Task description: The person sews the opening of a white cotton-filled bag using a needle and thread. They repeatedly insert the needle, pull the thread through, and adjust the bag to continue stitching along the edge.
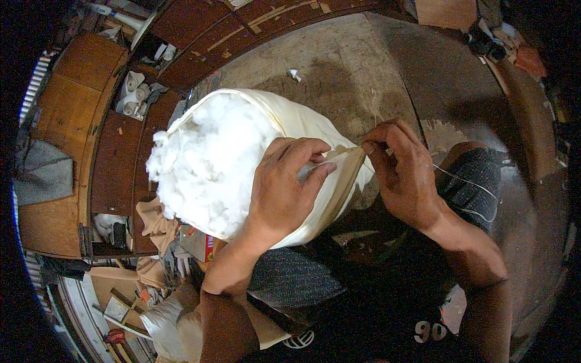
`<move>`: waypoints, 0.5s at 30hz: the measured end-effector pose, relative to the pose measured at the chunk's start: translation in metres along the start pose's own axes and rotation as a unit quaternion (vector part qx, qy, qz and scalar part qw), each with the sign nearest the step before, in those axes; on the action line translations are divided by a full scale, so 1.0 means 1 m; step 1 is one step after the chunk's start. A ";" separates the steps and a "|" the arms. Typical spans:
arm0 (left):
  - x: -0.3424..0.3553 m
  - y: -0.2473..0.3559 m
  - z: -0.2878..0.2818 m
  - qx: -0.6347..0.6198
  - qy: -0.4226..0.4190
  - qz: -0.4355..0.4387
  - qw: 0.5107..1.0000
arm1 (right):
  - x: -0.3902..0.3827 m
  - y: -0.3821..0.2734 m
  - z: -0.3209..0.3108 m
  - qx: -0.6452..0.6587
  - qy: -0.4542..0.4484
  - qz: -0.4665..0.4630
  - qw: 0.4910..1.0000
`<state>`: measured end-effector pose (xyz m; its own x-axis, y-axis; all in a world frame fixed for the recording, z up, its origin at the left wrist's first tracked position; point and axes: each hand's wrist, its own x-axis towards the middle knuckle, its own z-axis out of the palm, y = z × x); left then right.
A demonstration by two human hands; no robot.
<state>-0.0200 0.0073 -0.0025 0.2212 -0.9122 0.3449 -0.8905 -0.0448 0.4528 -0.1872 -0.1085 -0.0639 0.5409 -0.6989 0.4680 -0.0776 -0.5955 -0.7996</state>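
Observation:
A cream fabric cover lies across my lap, its wide mouth facing left. White fluffy stuffing fills it and bulges out of the mouth. My left hand rests against the cover's near side, its thumb and forefinger apart with a gap between them. At the cover's right end, my right hand pinches a pointed corner of the cloth between thumb and fingertips. A white thread loops out to the right behind that hand. Whether a needle sits in the right fingertips is too small to tell.
Wooden cabinets line the left, with a grey cloth on top and white rolls in an opening. Tan cloth and a cardboard box lie beside the cover. A white scrap lies on the worn floor.

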 end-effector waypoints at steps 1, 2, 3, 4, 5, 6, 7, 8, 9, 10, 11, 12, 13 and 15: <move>-0.001 0.000 0.000 0.013 -0.001 0.007 1.000 | 0.000 0.000 0.000 0.009 -0.006 0.015 1.000; -0.001 0.000 0.000 0.025 0.001 0.016 1.000 | 0.000 0.000 0.001 0.010 -0.008 0.012 1.000; -0.001 -0.001 0.000 0.032 -0.006 0.030 0.999 | -0.001 0.001 0.001 0.011 -0.009 0.010 1.000; 0.000 -0.003 0.000 0.040 -0.011 0.046 0.998 | -0.001 0.001 0.002 0.012 -0.011 0.007 1.000; 0.001 -0.004 0.000 0.047 -0.016 0.060 0.997 | -0.001 0.001 0.003 0.008 -0.008 0.003 1.000; 0.001 -0.006 0.001 0.051 -0.008 0.063 0.997 | -0.001 0.001 0.004 0.005 -0.005 -0.001 1.000; 0.001 -0.007 0.001 0.055 -0.001 0.064 0.996 | -0.001 0.001 0.005 -0.001 -0.001 -0.004 1.000; 0.001 -0.009 0.001 0.060 0.007 0.066 0.996 | 0.000 0.000 0.005 0.007 -0.006 -0.007 1.000; 0.001 -0.010 0.001 0.060 0.014 0.065 0.996 | 0.000 0.000 0.005 0.013 -0.009 -0.010 1.000; 0.001 -0.011 0.000 0.060 0.023 0.063 0.996 | 0.001 -0.001 0.003 0.019 -0.015 -0.011 1.000; 0.001 -0.011 -0.001 0.060 0.032 0.063 0.996 | 0.002 -0.001 0.001 0.018 0.001 -0.015 1.000; 0.000 -0.012 -0.002 0.051 0.039 0.057 0.996 | 0.003 0.000 -0.002 0.017 0.014 -0.017 1.000; 0.000 -0.013 -0.003 0.041 0.044 0.051 0.997 | 0.004 0.001 -0.006 0.016 0.026 -0.017 0.999; 0.000 -0.014 -0.004 0.026 0.052 0.044 0.997 | 0.005 0.004 -0.013 -0.006 0.031 -0.024 0.999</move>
<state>-0.0060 0.0096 -0.0054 0.1780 -0.8668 0.4658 -0.9272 0.0107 0.3743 -0.1957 -0.1196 -0.0593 0.4917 -0.6926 0.5278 -0.0628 -0.6327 -0.7718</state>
